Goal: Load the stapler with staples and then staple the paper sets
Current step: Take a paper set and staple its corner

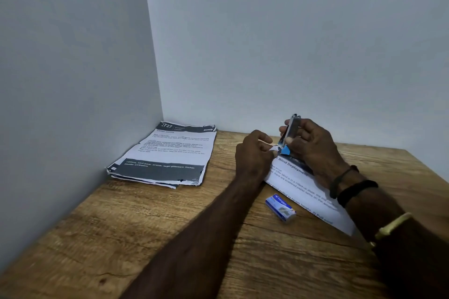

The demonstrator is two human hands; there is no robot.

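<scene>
Grey walls meet in a corner behind a wooden tabletop, where a paper stack lies at left and one sheet lies under a person's hands. Loading looks to be the step in hand. The right hand curls its grip round the stapler, held upright over the sheet. The left hand, fingers curled, works at the stapler's blue base, but what it pinches, if anything, cannot be told. A staple box lies just beside the sheet. Next, staples likely need seating before the stapler closes.
</scene>
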